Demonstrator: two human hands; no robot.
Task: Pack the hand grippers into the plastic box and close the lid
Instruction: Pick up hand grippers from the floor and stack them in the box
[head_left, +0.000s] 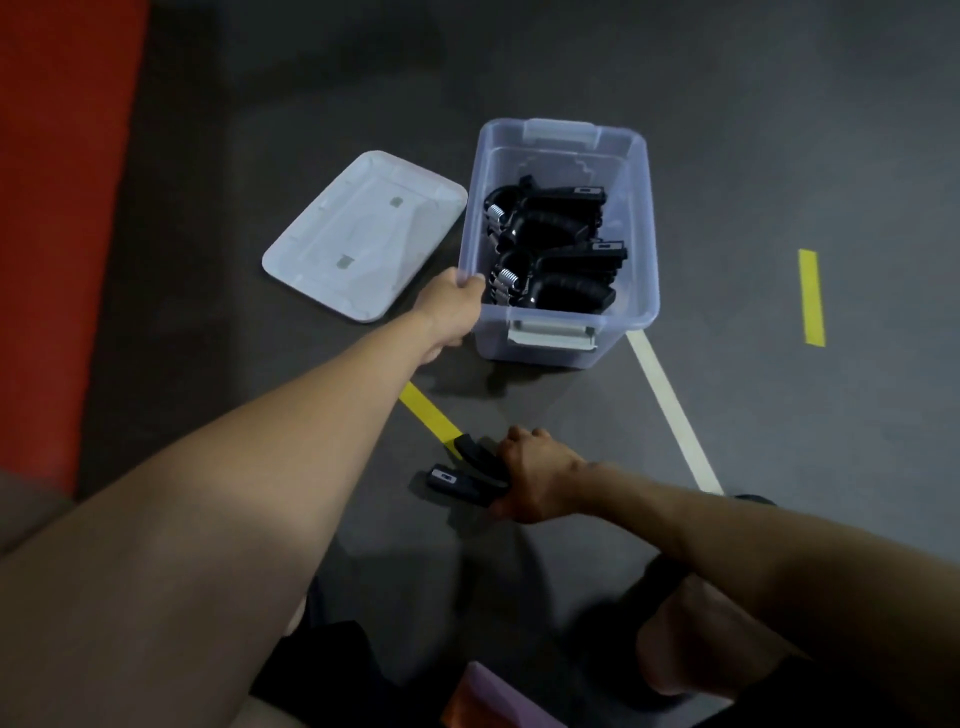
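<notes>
A clear plastic box (641, 218) stands open on the dark floor, with several black hand grippers (556, 249) stacked inside. Its pale lid (363, 234) lies flat on the floor to the left of the box. My left hand (454, 306) grips the box's near left rim, thumb over the edge. Nearer to me, my right hand (535, 483) holds a black hand gripper (465, 475) low over the floor, its handles sticking out to the left.
Yellow tape strips (811, 296) and a white tape line (672, 410) mark the grey floor. A red area (62, 208) borders the floor on the left. My knees and dark shorts (727, 649) fill the bottom of the view.
</notes>
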